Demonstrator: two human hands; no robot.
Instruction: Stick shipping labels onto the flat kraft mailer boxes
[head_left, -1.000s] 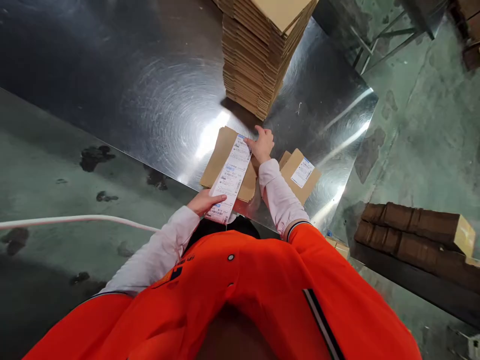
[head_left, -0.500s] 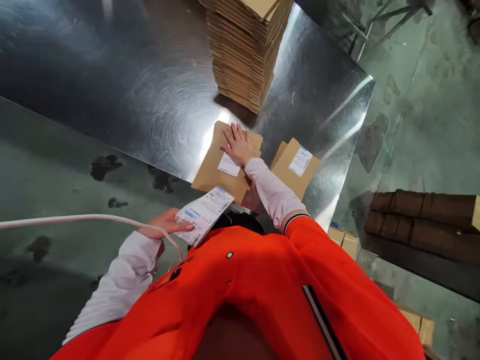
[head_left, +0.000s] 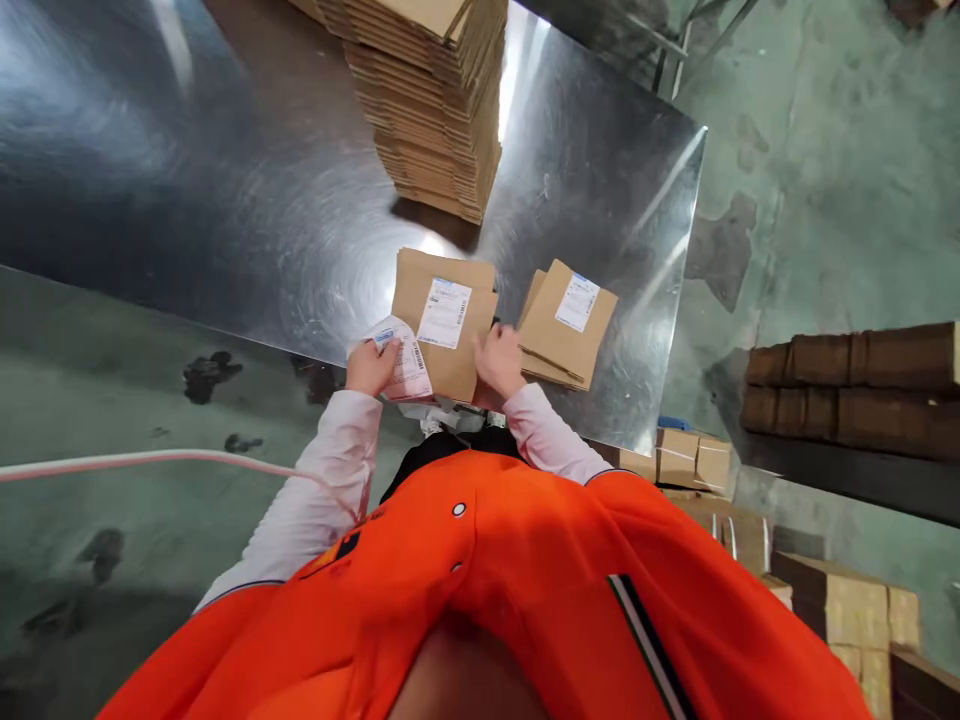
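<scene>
My left hand (head_left: 371,367) is closed on printed shipping labels (head_left: 409,370), thumb on top, at the lower left edge of a brown cardboard mailer (head_left: 457,370). A white shipping label (head_left: 445,313) lies on that mailer, the top one of a small stack. At the stack's right edge my right hand (head_left: 500,360) has its fingers curled against the cardboard, gripping the edge. To the right of that hand sits a second small stack of cardboard mailers (head_left: 540,325), its top one bearing a label (head_left: 577,302).
A tall stack of flat cardboard (head_left: 431,130) stands farther back on the shiny metal table (head_left: 600,150). A white cord (head_left: 172,456) crosses at left. Cardboard bundles (head_left: 694,460) lie below the table's right corner, and dark brown packs (head_left: 847,385) rest farther right.
My right hand has gone from flat on the label to the mailer stack's right edge. My left hand has brought the labels up to the stack's left side. The view has shifted.
</scene>
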